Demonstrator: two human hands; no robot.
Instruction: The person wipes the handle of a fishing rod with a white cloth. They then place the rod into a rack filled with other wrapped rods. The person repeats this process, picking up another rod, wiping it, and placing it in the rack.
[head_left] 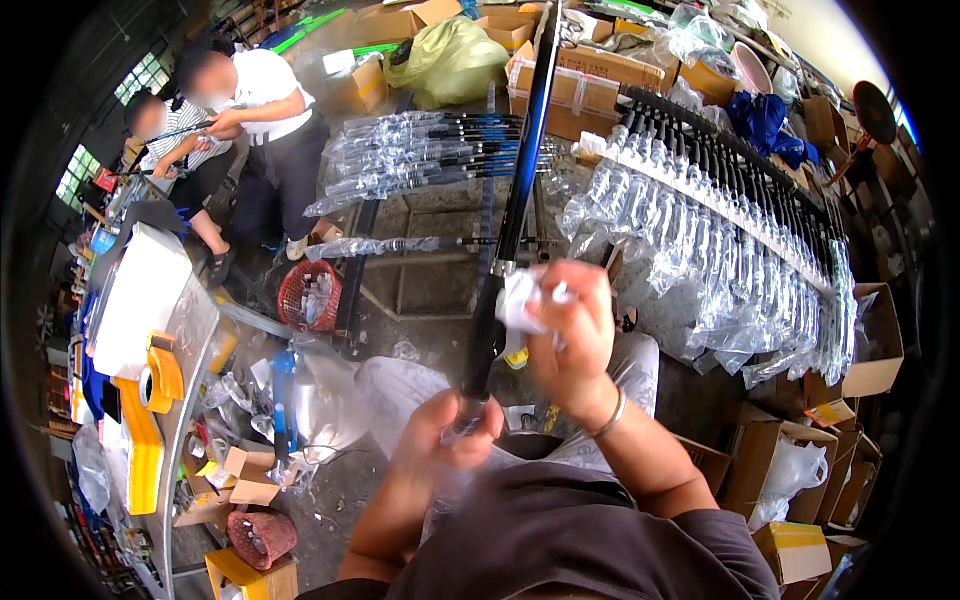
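Note:
A black and blue fishing rod (520, 185) slants upward in front of me, from my lap past the top edge of the view. My left hand (455, 430) is wrapped round its lower end, where clear plastic shows at the fingers. Higher up, beside a metal ring on the rod, my right hand (575, 340) pinches a crumpled white wad (521, 302), perhaps cloth or paper. The wad lies against the rod's side; motion blurs its edges and the fingertips. A bracelet circles my right wrist.
Plastic-sleeved rods (400, 160) lie across a metal frame (440, 262) ahead. More sleeved rods (700, 235) line a rack at right. A red basket (309, 296) stands left of the frame. Two people (265, 125) handle a rod at far left. Cardboard boxes (775, 465) crowd the right.

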